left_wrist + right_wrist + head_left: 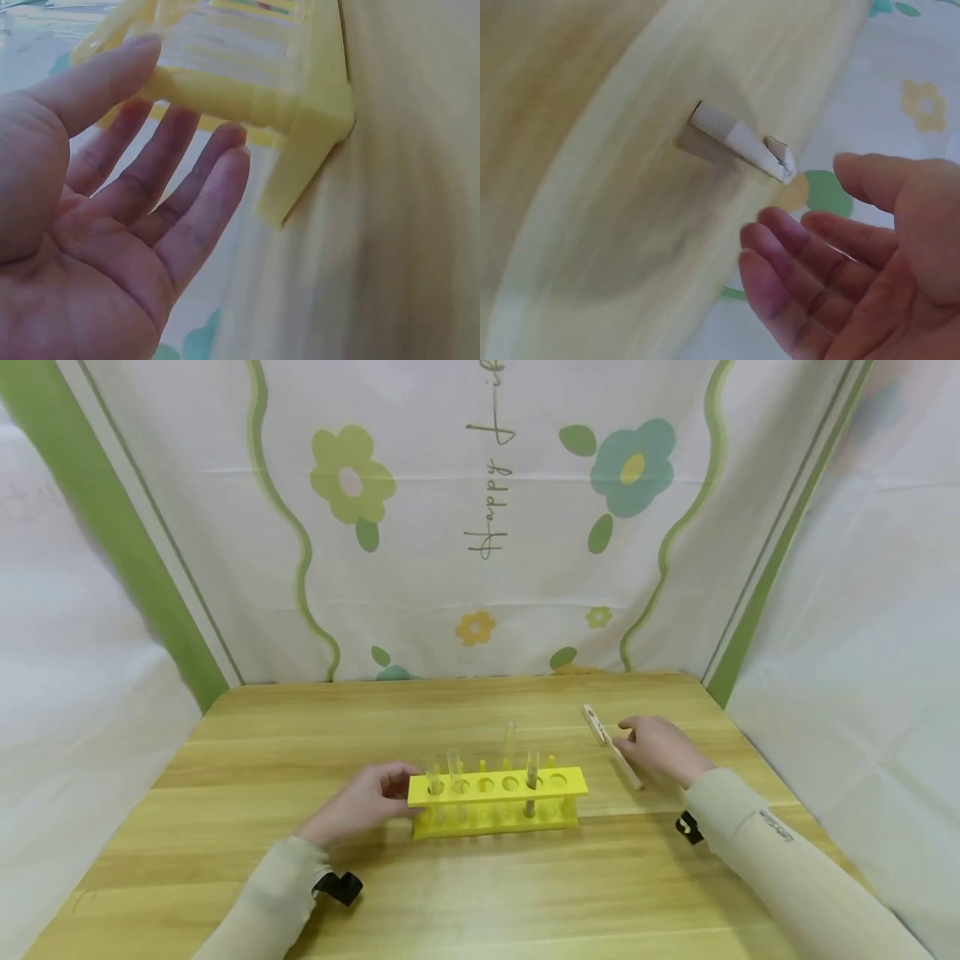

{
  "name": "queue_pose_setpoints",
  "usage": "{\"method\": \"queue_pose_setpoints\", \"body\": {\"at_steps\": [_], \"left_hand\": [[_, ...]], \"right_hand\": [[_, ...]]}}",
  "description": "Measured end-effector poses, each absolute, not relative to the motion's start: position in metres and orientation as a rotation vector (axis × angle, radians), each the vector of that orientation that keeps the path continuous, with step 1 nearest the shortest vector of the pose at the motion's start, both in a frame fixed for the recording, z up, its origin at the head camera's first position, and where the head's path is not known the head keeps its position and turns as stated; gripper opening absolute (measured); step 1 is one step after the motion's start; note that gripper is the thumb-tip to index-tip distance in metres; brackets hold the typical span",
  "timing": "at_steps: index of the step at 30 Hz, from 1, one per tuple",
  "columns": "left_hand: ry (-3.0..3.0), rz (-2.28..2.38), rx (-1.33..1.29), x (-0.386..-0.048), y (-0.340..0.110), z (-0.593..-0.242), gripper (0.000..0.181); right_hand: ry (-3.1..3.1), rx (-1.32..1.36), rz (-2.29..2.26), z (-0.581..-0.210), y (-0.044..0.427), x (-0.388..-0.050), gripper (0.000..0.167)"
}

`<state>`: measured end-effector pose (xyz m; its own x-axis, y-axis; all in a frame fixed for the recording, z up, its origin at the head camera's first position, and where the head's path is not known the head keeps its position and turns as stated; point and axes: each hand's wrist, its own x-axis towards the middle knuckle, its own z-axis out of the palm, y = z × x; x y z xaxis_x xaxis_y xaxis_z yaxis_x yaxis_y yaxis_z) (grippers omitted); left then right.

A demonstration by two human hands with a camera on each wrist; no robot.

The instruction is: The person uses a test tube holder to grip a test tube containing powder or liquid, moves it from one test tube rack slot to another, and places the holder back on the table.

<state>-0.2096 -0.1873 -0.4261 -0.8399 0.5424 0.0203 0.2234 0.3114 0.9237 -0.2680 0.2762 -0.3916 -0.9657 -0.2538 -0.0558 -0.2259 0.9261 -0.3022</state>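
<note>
In the head view, a yellow rack (497, 797) stands upright on the surface (480, 893), toward the near middle, with a row of round holes along its top plate. Two clear tubes (454, 764) sit at its left end; a dark-filled tube (532, 768) stands toward the right, and a taller-showing tube (510, 739) rises on the far side. A pale wooden clamp (624, 764) lies to the right and farther off.

In the left wrist view, the left hand (367, 802) curves thumb and fingers about the rack's left end; whether they grip, I cannot tell.

In the right wrist view, the right hand (663, 750) is spread and relaxed, holding nothing, near the clamp.
</note>
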Motion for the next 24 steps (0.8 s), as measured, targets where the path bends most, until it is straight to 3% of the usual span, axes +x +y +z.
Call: {"method": "queue_pose_setpoints", "body": {"at_steps": [10,18,24], "left_hand": [[2.231,1.530,0.628,-0.208,-0.179,-0.437,0.030],[2.231,1.542,0.618,-0.207,-0.179,-0.437,0.025],[2.236,1.520,0.611,-0.208,-0.178,-0.437,0.023]], "right_hand": [[2.980,-0.217,-0.412,-0.406,0.259,-0.300,0.052],[3.021,-0.146,-0.354,-0.417,0.250,-0.308,0.026],[3.023,-0.149,-0.313,-0.410,0.251,-0.305,0.024]]}}
